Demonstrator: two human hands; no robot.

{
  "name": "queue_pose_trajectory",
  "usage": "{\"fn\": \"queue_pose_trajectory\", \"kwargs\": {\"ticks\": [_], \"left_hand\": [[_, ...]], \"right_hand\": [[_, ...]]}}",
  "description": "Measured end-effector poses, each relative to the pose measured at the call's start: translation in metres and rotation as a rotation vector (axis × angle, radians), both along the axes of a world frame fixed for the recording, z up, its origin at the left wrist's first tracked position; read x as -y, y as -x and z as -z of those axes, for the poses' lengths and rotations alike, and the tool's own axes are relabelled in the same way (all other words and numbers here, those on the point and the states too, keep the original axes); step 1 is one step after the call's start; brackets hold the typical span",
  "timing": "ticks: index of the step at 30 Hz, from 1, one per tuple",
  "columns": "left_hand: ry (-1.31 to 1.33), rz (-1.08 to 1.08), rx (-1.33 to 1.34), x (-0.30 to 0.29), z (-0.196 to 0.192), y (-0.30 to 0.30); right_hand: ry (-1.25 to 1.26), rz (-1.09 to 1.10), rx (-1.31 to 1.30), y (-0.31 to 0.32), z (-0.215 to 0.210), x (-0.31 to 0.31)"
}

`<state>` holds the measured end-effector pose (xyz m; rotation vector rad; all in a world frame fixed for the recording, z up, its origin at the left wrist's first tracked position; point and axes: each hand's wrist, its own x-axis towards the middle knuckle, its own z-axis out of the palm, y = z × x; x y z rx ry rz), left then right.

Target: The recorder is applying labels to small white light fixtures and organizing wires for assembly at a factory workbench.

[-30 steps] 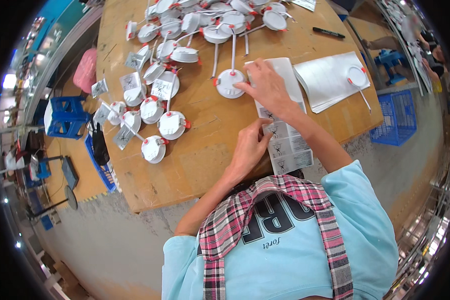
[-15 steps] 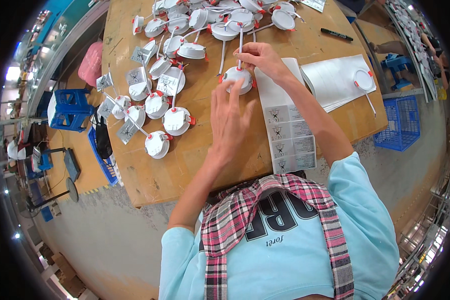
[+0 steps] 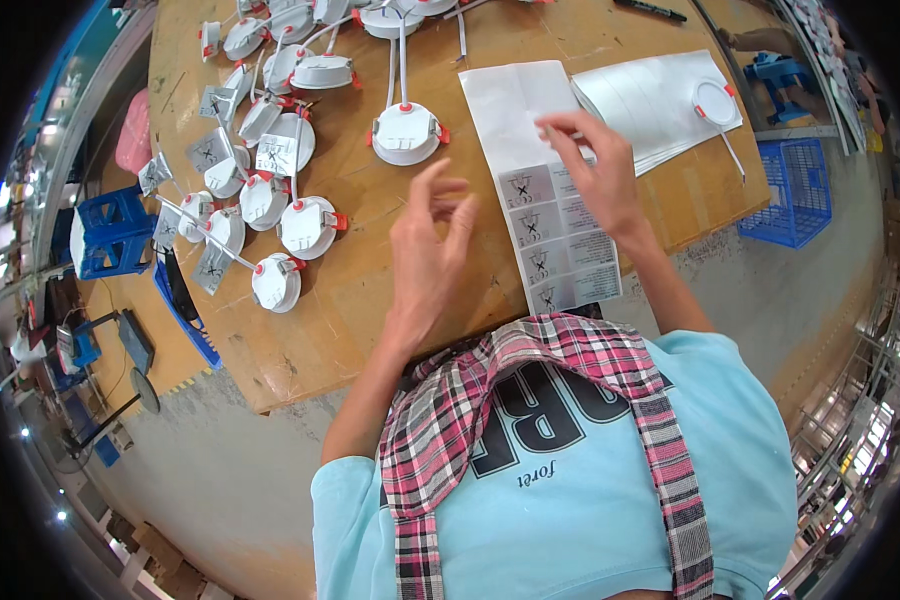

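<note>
Now the left hand (image 3: 430, 250) had lifted off the round white lamp (image 3: 405, 132), open and empty above the desk (image 3: 370, 300); the right hand (image 3: 598, 165) seemingly pinched a label on the sticker sheet (image 3: 545, 190)

Tabletop (image 3: 370, 330), near edge: bare wood is found between the white round lamp (image 3: 405, 133) and the label sheet (image 3: 550, 190), where the left hand (image 3: 425, 255) is raised, fingers spread. Left portion: crowded by a cluster of round lamps (image 3: 270, 200) with trailing cables (passage blocked). Right portion: covered by the label sheet, touched by the right hand (image 3: 595, 170), and stacked white sheets (image 3: 655, 100) just beside it.
</note>
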<state>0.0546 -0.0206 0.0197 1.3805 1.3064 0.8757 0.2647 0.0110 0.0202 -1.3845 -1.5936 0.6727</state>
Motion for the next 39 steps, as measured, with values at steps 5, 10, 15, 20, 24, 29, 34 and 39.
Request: {"fn": "queue_pose_trajectory", "kwargs": {"ticks": [5, 10, 15, 20, 24, 29, 34, 39], "left_hand": [[0.124, 0.018, 0.266, -0.009, 0.020, -0.024], [0.161, 0.093, 0.154, -0.033, 0.025, -0.036], [0.216, 0.101, 0.276, -0.034, 0.027, -0.036], [0.195, 0.136, 0.266, -0.034, 0.031, -0.030], [0.108, 0.221, 0.200, -0.033, 0.024, -0.030], [0.093, 0.257, 0.162, -0.033, 0.019, -0.029], [0.160, 0.195, 0.309, -0.035, 0.026, -0.029], [0.290, 0.106, 0.289, -0.044, 0.028, -0.028]], "right_hand": [[0.014, 0.041, 0.041, -0.001, 0.024, 0.035], [0.024, -0.002, 0.001, -0.001, 0.029, 0.039], [-0.028, -0.097, 0.171, -0.005, 0.022, 0.032], [-0.024, -0.238, 0.286, -0.007, 0.009, 0.016], [0.063, -0.306, 0.337, -0.011, 0.001, 0.005], [0.131, -0.362, 0.490, -0.013, -0.007, -0.001], [-0.053, -0.387, 0.499, -0.013, -0.007, -0.003], [-0.375, -0.365, 0.415, -0.015, -0.003, 0.010]]}}
